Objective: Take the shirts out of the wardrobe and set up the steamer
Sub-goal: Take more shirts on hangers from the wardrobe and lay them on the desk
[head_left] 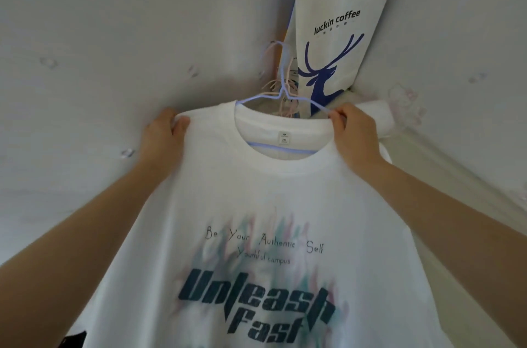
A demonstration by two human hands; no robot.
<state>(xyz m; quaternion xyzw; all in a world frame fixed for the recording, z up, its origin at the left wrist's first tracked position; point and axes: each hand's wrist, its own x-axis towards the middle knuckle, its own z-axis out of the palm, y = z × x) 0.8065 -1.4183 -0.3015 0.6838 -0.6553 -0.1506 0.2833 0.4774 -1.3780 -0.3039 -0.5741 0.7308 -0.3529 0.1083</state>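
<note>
The white T-shirt [256,191] on its wire hanger [281,97]: we see left hand [164,131] and right hand [352,131] pinching its 2 shoulders.

A white paper coffee bag [336,31] hangs against the patterned wall [99,34].

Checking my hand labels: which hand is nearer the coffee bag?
Right. The right hand grips the shirt collar just below the coffee bag; the left hand holds the far shoulder.
</note>
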